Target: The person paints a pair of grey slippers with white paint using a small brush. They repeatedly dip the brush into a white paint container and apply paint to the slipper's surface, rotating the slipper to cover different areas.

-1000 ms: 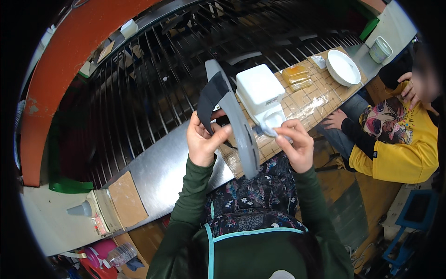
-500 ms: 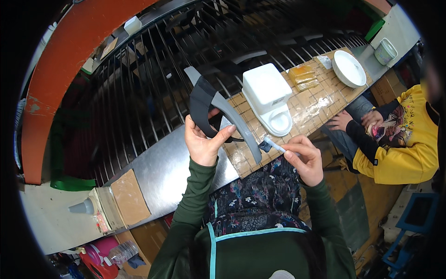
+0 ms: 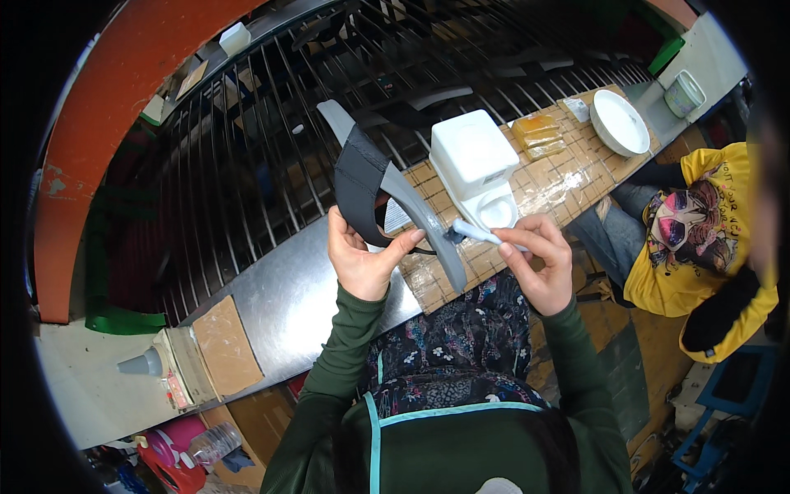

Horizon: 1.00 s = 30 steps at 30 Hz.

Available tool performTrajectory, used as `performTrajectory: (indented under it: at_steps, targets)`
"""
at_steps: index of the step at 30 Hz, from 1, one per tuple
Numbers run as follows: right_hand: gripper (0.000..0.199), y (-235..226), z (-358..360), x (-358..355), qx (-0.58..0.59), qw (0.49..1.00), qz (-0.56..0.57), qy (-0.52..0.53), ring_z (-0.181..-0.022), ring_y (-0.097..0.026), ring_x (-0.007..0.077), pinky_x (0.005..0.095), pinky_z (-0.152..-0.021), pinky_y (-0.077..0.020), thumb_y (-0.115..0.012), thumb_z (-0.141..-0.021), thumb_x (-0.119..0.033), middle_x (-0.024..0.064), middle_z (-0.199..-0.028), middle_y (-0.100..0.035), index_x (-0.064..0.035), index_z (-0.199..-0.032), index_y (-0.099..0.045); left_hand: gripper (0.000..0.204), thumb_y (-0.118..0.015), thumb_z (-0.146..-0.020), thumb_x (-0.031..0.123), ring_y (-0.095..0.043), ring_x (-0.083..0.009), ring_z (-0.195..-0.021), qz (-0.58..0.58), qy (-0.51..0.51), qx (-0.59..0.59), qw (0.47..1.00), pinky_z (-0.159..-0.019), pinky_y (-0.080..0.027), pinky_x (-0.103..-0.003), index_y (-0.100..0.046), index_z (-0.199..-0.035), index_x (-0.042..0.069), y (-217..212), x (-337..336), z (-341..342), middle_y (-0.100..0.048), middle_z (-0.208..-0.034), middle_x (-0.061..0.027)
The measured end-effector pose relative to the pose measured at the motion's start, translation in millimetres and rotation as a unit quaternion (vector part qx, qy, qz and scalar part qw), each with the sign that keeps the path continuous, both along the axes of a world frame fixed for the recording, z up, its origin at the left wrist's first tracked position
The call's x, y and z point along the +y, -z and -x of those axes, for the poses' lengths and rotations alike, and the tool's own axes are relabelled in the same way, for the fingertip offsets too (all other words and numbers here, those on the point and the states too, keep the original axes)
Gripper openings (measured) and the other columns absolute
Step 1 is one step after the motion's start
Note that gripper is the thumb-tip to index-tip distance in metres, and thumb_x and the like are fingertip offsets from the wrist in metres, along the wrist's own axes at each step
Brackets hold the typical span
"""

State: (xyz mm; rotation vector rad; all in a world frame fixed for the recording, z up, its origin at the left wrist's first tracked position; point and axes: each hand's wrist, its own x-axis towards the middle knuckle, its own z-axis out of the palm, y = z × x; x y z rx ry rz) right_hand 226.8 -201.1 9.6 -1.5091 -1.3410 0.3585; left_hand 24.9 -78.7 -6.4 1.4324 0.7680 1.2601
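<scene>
My left hand (image 3: 362, 262) is closed round a slide sandal (image 3: 360, 179) with a grey sole and a wide black strap. The sandal is held tilted on its side, thumb near the sole and fingers under the strap. Between the thumb and fingers of my right hand (image 3: 539, 265) is a small brush (image 3: 476, 232) with a pale blue handle. Its dark bristles are at the edge of the sole, seemingly touching it. Just beyond the brush stands a white plastic dispenser (image 3: 471, 148) with a round cup at its front.
A board (image 3: 568, 183) with a taped grid carries the dispenser, yellow blocks (image 3: 539, 136) and a white bowl (image 3: 619, 123). Behind run the metal bars (image 3: 271, 177) of a rack or conveyor. A bare metal sheet (image 3: 292, 309) lies at left. A co-worker in a yellow top (image 3: 699, 239) sits at right.
The brush in my right hand has moved left and up to the edge of the sole. My left hand keeps the sandal nearly in place. The co-worker's arm has shifted back toward the right.
</scene>
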Motion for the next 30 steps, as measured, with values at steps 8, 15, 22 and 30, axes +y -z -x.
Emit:
performTrajectory:
  at_steps: [8,15,22,30]
  targets:
    - [0.024,-4,1,4,-0.091,0.995,-0.025,0.01,-0.059,-0.046,0.0085,0.028,-0.071,-0.0292,-0.075,-0.078,-0.009,-0.0016,-0.086,-0.057,-0.0122,-0.101,-0.076,0.064,-0.089,-0.066,0.007,-0.058,-0.0188,-0.106,0.002,-0.003,-0.001,1.0,-0.095,-0.046,-0.032,-0.045,-0.112,0.002,2,4,2,-0.059,-0.112,-0.012]
    - [0.023,-3,3,-2,-0.123,0.992,-0.028,0.016,-0.06,-0.047,0.0091,0.0279,-0.071,-0.0288,-0.075,-0.077,-0.01,-0.0013,-0.085,-0.057,-0.012,-0.101,-0.076,0.062,-0.089,-0.066,0.007,-0.059,-0.0173,-0.103,0.008,-0.008,-0.008,1.0,-0.09,-0.05,-0.03,-0.045,-0.111,0.003,2,9,4,-0.06,-0.112,-0.0117]
    - [0.023,-2,5,-4,-0.116,0.992,-0.039,0.019,-0.061,-0.047,0.0098,0.0279,-0.072,-0.0302,-0.075,-0.078,-0.01,-0.0009,-0.083,-0.057,-0.0112,-0.1,-0.075,0.056,-0.085,-0.07,0.002,-0.058,-0.0093,-0.08,-0.012,-0.025,-0.011,1.0,-0.071,-0.053,-0.024,-0.046,-0.11,0.002,6,15,2,-0.062,-0.112,-0.017]
    - [0.023,-5,5,-3,-0.133,0.989,-0.053,0.024,-0.061,-0.048,0.0102,0.0279,-0.072,-0.0305,-0.076,-0.077,-0.01,-0.0003,-0.084,-0.057,-0.0115,-0.1,-0.075,0.051,-0.081,-0.074,-0.001,-0.063,-0.0102,-0.075,0.039,-0.011,-0.066,0.997,-0.067,-0.057,-0.025,-0.047,-0.112,0.0,4,18,-1,-0.063,-0.112,-0.0193]
